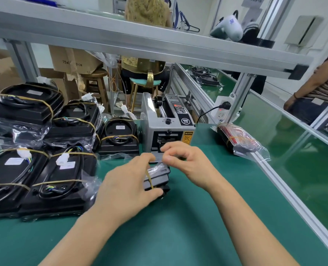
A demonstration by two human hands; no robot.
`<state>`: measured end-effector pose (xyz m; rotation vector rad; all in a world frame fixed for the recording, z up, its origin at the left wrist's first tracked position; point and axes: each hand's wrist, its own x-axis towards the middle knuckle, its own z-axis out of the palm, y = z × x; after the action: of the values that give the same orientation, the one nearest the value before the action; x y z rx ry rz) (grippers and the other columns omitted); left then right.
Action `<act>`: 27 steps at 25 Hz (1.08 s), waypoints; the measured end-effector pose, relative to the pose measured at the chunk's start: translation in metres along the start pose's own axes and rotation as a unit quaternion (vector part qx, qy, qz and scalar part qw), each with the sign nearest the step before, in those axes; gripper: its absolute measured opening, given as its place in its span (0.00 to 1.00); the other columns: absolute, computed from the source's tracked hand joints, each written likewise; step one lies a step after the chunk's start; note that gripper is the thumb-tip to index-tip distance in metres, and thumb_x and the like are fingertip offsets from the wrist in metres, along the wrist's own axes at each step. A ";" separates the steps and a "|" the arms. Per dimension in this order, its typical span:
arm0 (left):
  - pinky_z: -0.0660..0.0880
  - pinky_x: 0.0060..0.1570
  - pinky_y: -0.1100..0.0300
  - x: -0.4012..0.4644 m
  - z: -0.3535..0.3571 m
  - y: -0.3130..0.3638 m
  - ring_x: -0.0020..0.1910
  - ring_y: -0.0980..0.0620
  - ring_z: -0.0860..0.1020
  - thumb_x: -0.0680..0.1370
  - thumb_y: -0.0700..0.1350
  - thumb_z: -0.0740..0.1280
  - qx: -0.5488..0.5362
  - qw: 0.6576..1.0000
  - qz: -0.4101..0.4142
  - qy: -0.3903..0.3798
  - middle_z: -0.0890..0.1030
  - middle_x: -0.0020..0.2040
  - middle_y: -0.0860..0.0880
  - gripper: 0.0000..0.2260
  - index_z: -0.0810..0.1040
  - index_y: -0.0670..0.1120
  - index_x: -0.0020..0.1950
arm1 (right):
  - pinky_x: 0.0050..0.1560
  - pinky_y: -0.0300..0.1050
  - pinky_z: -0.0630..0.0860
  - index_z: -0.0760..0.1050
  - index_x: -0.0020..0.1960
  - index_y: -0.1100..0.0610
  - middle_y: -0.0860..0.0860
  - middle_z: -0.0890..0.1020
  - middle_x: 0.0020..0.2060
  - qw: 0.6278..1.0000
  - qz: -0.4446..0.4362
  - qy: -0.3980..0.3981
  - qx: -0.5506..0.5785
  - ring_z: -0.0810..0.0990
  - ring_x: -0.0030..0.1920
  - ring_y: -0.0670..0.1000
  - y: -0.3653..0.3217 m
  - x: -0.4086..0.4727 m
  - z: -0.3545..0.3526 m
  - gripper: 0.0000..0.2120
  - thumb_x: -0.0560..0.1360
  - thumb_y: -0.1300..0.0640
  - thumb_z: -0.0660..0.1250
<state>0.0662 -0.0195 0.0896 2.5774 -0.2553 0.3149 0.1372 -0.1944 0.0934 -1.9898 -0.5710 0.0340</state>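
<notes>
While left grip (128, 181) clamps bagged black unit (157, 179) | right grip (186, 160) pinches tape strip (156, 157) just above it

Five rubber-banded black units (119, 137) counted left of tape dispenser (167, 123); one bagged black unit (156, 179) in front; one tape strip (157, 158) at outlet; one red-black bagged pack (240, 140) right; one wooden stool (95, 81) behind.

— The surface (178, 223)?
— Green. The held unit (159, 181) is black, its rubber band (149, 178) dull yellow; the tape strip (156, 158) pale grey.
— And the dispenser (149, 120)?
— Grey, black panel, yellow caution label (187, 137). The stacked units (9, 173) are black too, yellow-banded. The bagged pack (240, 139) shows red.
</notes>
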 end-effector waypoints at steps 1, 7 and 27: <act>0.72 0.53 0.58 0.000 0.001 -0.004 0.53 0.55 0.77 0.66 0.60 0.73 -0.025 1.000 -0.005 -0.005 0.75 0.53 0.64 0.29 0.65 0.61 0.64 | 0.49 0.32 0.72 0.80 0.40 0.56 0.42 0.81 0.41 1.000 0.001 -0.008 -0.005 0.78 0.43 0.39 -0.003 0.005 0.002 0.07 0.76 0.62 0.69; 0.72 0.53 0.58 -0.003 -0.004 -0.014 0.53 0.58 0.76 0.63 0.61 0.65 -0.005 0.996 0.064 -0.063 0.75 0.55 0.62 0.33 0.62 0.71 0.68 | 0.44 0.43 0.69 0.80 0.40 0.52 0.50 0.81 0.40 0.932 0.298 -0.080 0.192 0.76 0.41 0.48 0.012 0.017 0.023 0.03 0.72 0.58 0.71; 0.70 0.44 0.62 0.004 0.011 -0.005 0.54 0.57 0.75 0.67 0.62 0.69 0.100 0.995 -0.025 0.001 0.71 0.54 0.60 0.26 0.70 0.60 0.63 | 0.44 0.45 0.76 0.76 0.34 0.53 0.49 0.78 0.32 0.826 0.335 0.391 0.228 0.77 0.38 0.53 0.020 0.070 0.040 0.10 0.72 0.60 0.73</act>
<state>0.0733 -0.0218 0.0787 2.7757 -0.1662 0.3407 0.1963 -0.1397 0.0721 -1.4528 0.6325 -0.1918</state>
